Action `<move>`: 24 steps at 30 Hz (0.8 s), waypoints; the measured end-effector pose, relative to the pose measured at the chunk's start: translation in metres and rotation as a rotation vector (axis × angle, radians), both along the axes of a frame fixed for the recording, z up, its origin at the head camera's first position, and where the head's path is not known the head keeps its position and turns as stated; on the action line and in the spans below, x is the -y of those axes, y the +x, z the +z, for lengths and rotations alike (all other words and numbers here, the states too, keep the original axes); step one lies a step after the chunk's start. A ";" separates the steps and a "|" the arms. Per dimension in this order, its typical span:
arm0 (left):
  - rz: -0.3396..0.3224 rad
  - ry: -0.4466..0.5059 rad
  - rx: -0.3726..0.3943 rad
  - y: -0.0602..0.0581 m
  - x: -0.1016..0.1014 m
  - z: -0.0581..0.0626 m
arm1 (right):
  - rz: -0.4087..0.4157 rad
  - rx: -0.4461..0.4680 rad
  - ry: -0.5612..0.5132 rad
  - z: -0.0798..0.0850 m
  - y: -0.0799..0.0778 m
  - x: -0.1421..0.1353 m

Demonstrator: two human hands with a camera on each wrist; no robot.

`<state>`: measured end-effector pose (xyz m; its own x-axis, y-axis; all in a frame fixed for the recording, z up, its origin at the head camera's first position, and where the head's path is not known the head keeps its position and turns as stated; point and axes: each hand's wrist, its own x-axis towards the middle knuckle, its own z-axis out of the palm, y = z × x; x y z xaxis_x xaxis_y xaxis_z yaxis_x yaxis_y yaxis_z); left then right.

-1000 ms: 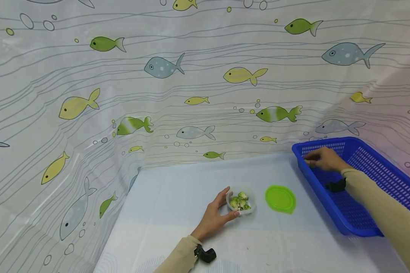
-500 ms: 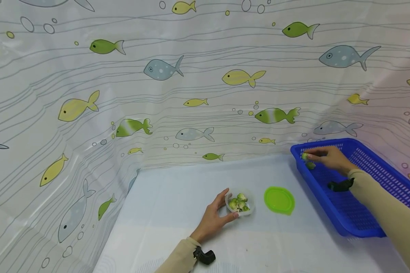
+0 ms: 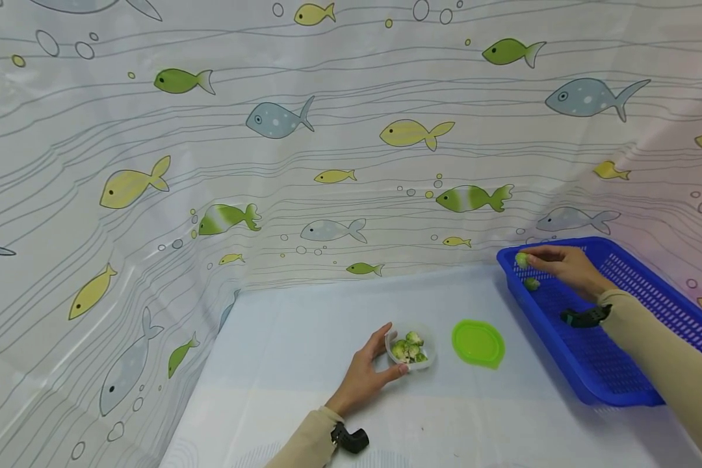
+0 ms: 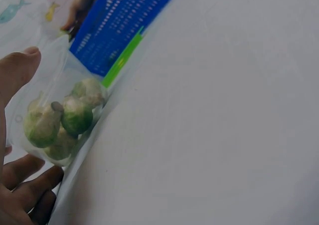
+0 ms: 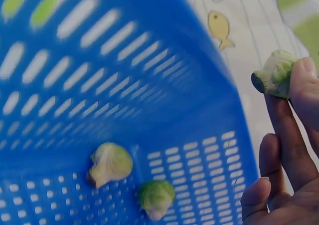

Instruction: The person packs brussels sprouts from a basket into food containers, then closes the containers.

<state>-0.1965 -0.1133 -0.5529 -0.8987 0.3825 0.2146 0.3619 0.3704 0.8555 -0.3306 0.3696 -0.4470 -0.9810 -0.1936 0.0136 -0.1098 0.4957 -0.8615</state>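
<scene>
In the head view my left hand (image 3: pixel 363 374) holds a small clear plastic container (image 3: pixel 429 344) on the table, thumb and fingers spread around its side. Several Brussels sprouts (image 3: pixel 408 347) lie inside it; the left wrist view shows them through the wall. At the right, my right hand (image 3: pixel 572 270) pinches a single Brussels sprout (image 5: pixel 277 74) between thumb and fingers, over the far left corner of the blue plastic basket (image 3: pixel 579 380). Down in the basket sit two more sprouts, a paler one (image 5: pixel 110 162) and a greener one (image 5: pixel 156 199).
A bright green lid (image 3: pixel 478 343) lies flat on the white-covered table (image 3: pixel 292 338), between container and basket. Behind the table hangs a fish-printed curtain (image 3: pixel 327 195). The basket's raised perforated walls stand close to it.
My right hand has lifted from low in the basket to about rim height, bringing up a Brussels sprout. Another sprout in the basket has come into view. The left hand stays on the container.
</scene>
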 end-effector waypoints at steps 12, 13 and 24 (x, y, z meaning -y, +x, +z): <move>-0.003 0.008 0.002 0.000 0.000 0.000 | 0.021 -0.050 -0.033 0.025 0.013 0.038; -0.004 0.008 0.001 0.000 0.000 0.000 | 0.029 -0.060 -0.039 0.027 0.014 0.042; -0.006 0.009 0.010 0.001 0.001 0.001 | 0.102 -0.056 -0.060 0.034 0.027 0.090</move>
